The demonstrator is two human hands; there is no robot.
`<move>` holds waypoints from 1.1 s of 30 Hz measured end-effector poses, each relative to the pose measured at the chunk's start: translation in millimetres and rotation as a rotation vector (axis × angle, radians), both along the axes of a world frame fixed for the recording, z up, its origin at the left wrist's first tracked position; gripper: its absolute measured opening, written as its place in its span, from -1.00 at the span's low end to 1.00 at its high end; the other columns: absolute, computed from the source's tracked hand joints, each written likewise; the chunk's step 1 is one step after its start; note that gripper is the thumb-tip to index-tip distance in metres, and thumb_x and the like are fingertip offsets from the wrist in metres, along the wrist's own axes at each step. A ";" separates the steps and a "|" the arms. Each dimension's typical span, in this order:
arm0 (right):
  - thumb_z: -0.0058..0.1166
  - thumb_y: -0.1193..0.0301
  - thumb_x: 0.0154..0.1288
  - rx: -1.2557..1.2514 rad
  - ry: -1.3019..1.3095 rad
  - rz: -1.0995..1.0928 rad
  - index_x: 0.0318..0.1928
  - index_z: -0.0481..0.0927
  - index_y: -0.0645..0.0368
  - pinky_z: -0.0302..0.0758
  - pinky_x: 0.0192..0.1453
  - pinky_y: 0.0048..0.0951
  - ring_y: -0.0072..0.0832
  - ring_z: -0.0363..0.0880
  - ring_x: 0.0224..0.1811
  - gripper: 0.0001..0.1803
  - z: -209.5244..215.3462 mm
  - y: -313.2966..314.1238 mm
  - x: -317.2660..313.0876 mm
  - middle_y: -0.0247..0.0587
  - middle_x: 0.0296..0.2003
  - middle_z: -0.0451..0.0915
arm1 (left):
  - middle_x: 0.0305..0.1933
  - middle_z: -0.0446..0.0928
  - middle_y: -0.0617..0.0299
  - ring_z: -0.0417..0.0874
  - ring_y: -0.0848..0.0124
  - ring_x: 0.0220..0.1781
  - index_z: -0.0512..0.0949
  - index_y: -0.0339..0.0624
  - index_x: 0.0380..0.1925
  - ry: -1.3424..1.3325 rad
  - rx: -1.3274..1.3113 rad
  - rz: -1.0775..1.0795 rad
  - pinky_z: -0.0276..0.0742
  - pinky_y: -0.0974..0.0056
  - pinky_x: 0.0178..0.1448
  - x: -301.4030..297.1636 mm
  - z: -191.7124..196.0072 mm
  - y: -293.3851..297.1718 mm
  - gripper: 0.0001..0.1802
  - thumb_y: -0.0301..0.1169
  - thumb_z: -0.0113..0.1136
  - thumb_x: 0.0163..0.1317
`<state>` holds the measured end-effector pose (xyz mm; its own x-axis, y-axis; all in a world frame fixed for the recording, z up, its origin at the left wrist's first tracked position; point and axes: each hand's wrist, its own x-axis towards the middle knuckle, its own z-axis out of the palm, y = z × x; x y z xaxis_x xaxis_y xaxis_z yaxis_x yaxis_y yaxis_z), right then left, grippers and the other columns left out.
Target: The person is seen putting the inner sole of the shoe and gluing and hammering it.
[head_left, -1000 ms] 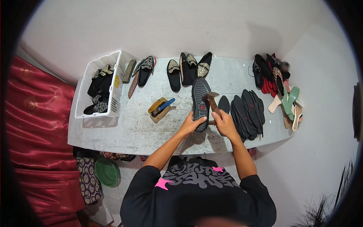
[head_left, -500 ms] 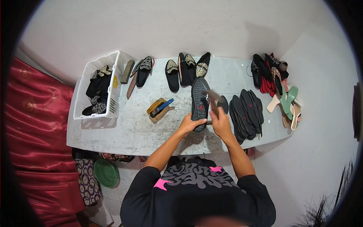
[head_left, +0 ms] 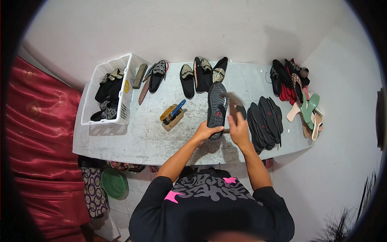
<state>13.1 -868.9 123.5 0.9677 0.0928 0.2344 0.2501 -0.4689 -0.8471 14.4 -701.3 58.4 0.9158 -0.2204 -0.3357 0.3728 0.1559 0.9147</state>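
My left hand (head_left: pixel 207 131) grips a black shoe (head_left: pixel 216 111) near its heel, with the ribbed sole facing up and the toe pointing away from me. My right hand (head_left: pixel 239 130) is closed around a hammer (head_left: pixel 231 101), smeared by motion, whose brown head is over the right edge of the sole; contact cannot be made out. Partly hidden behind that hand is another black sole (head_left: pixel 241 110). Several black soles (head_left: pixel 264 123) lie overlapped to the right.
On the grey table (head_left: pixel 133 141) stands a white basket (head_left: pixel 125 90) of black shoes at left. A small box (head_left: pixel 173 123) holds a blue-handled brush (head_left: pixel 177 107). Decorated loafers (head_left: pixel 187 80) line the back, beside a wooden block (head_left: pixel 139 76). Green sandals (head_left: pixel 309 108) and other shoes pile up right.
The whole scene has shifted slightly in the picture. My left hand still holds the shoe, tilted a little differently, and the hammer remains in motion at its right edge.
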 end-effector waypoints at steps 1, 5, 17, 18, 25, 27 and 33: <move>-0.01 0.21 0.37 -0.181 0.078 0.000 -0.21 0.43 0.39 0.40 -0.43 -0.14 -0.06 0.58 -0.54 -0.61 -14.7 -1.6 1.9 0.13 -0.57 0.54 | -0.20 0.64 0.19 0.64 0.45 -0.21 0.58 -0.27 -0.14 0.015 -0.018 -0.004 0.53 0.35 -0.10 0.9 0.4 0.7 -0.55 -0.29 0.48 0.00; 0.03 0.11 0.33 -0.084 0.218 0.026 -0.33 0.49 0.40 0.42 -0.35 -0.08 0.12 0.58 -0.43 -0.52 8.2 -1.3 3.1 0.23 -0.52 0.56 | -0.20 0.64 0.20 0.63 0.45 -0.22 0.58 -0.26 -0.14 0.011 -0.023 0.022 0.52 0.36 -0.12 -4.1 -2.2 0.2 -0.56 -0.29 0.47 0.01; 0.00 0.21 0.37 -0.049 0.097 0.019 -0.27 0.46 0.37 0.41 -0.43 -0.19 -0.03 0.60 -0.52 -0.63 17.5 11.8 0.8 0.15 -0.58 0.54 | -0.18 0.63 0.21 0.63 0.44 -0.19 0.54 -0.25 -0.05 0.051 -0.047 0.005 0.51 0.36 -0.09 2.4 -1.5 -1.5 -0.53 -0.28 0.42 0.07; 0.01 0.17 0.35 -0.037 0.180 0.036 -0.28 0.49 0.38 0.43 -0.37 -0.09 0.16 0.59 -0.39 -0.58 7.3 11.3 4.1 0.24 -0.54 0.55 | -0.16 0.63 0.20 0.63 0.43 -0.18 0.53 -0.25 -0.03 0.090 -0.051 0.004 0.51 0.36 -0.09 2.6 -2.4 -1.4 -0.52 -0.28 0.41 0.07; 0.01 0.18 0.37 -0.009 0.172 0.065 -0.34 0.51 0.38 0.37 -0.47 -0.31 -0.37 0.49 -0.63 -0.59 45.4 8.6 9.3 -0.04 -0.65 0.50 | -0.14 0.61 0.19 0.61 0.41 -0.15 0.53 -0.24 -0.04 0.012 -0.005 0.023 0.50 0.32 -0.04 -0.5 -9.4 -1.1 -0.49 -0.23 0.43 0.05; 0.02 0.22 0.37 0.108 0.102 0.067 -0.35 0.49 0.36 0.36 -0.49 -0.35 -0.43 0.47 -0.64 -0.63 56.0 11.5 7.7 -0.10 -0.66 0.49 | -0.13 0.61 0.19 0.60 0.41 -0.12 0.53 -0.24 -0.04 0.036 -0.024 -0.003 0.49 0.30 -0.01 -2.6 -7.2 0.0 -0.47 -0.21 0.44 0.03; 0.03 0.31 0.35 0.065 -0.143 0.012 -0.33 0.45 0.32 0.40 -0.47 -0.27 -0.07 0.58 -0.56 -0.72 19.4 17.3 8.5 0.07 -0.62 0.52 | -0.13 0.62 0.19 0.61 0.44 -0.13 0.54 -0.24 -0.05 0.009 -0.052 0.009 0.50 0.35 -0.04 0.9 0.6 -3.4 -0.52 -0.25 0.42 0.05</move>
<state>21.6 -851.7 143.0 0.9230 0.0840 0.3755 0.3754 -0.4108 -0.8309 15.3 -704.7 59.1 0.9150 -0.2292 -0.3320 0.3791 0.2069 0.9019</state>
